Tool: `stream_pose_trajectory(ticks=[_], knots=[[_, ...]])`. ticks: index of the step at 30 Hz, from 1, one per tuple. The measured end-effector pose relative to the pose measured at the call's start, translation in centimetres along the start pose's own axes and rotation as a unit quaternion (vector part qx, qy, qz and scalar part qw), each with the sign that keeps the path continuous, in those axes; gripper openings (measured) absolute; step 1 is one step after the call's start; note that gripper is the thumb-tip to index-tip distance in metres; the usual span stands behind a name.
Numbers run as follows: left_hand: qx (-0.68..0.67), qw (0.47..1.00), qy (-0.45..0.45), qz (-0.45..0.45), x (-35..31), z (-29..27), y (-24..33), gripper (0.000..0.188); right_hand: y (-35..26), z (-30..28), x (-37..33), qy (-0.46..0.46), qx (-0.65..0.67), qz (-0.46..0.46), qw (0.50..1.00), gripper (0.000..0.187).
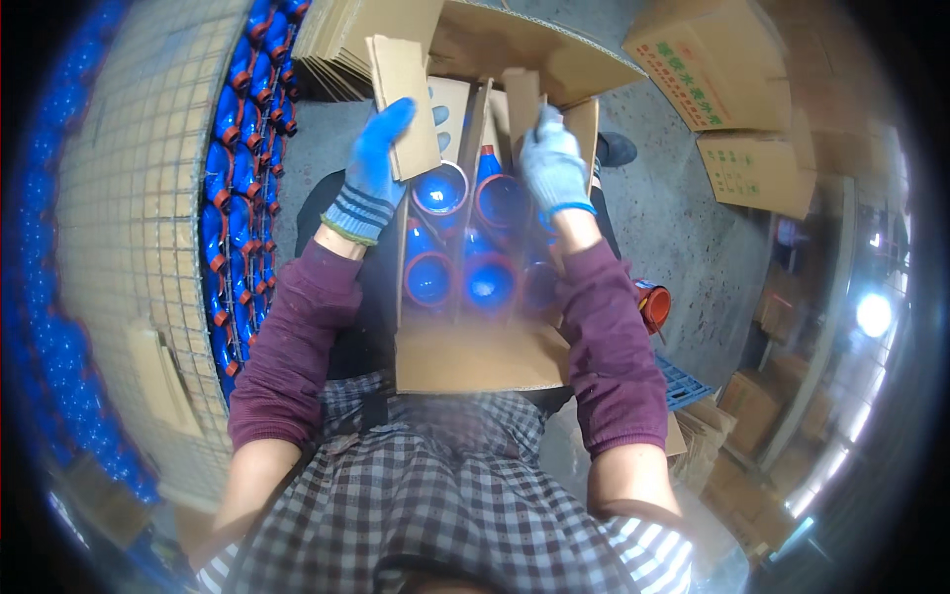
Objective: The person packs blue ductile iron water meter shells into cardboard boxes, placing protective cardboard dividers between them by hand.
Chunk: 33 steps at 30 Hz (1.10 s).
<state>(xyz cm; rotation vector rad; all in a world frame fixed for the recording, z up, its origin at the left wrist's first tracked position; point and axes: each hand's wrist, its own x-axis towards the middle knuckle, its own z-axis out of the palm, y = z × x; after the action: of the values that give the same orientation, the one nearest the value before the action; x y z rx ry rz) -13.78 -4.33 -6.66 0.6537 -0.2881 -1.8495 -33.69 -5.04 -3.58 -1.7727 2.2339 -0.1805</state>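
An open cardboard box (480,358) stands in front of me, holding several blue cup-shaped parts (428,280) with red rims. Upright cardboard dividers (461,238) run between them. My left hand (373,163), in a blue knit glove, grips a flat cardboard piece (404,104) above the box's far left side. In a pale glove, my right hand (554,163) is over the far right part of the box, its fingers closed at a narrow cardboard strip (521,104). The palm side of that hand is hidden.
On the left, a wire-mesh cage (148,238) borders stacked blue parts with red ends (233,178). Flattened cardboard (351,40) leans beyond the box. Closed cartons (708,64) stand at the far right. A red round part (654,305) lies right of the box, near a blue plastic crate (685,384).
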Motion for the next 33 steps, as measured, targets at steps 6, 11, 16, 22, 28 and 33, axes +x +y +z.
stream_pose_trajectory(ticks=[6,11,16,22,28,33], knots=[[0.065,0.997,-0.015,0.035,-0.8,-4.8,-0.1,0.046,0.2,4.9,0.4,-0.032,0.107,-0.112,0.987,0.042],[0.47,0.863,0.068,0.173,-5.4,-0.2,0.8,0.047,-3.4,1.2,-3.4,-0.096,0.364,-0.276,0.885,0.03],[0.748,0.548,0.089,0.363,-17.7,-1.2,13.4,0.061,-6.4,-0.3,-1.4,0.077,0.274,-0.127,0.95,0.027],[0.907,0.303,0.243,0.161,-28.0,-8.3,22.6,0.061,-5.1,5.9,1.1,-0.029,-0.105,-0.133,0.985,0.027],[0.654,0.634,0.304,0.278,-15.3,-12.6,35.6,0.058,-6.1,6.9,1.5,-0.178,-0.121,-0.1,0.971,0.03],[0.313,0.812,0.407,0.279,-2.4,-22.4,48.2,0.049,-8.8,5.6,1.8,-0.184,-0.047,-0.139,0.972,0.048]])
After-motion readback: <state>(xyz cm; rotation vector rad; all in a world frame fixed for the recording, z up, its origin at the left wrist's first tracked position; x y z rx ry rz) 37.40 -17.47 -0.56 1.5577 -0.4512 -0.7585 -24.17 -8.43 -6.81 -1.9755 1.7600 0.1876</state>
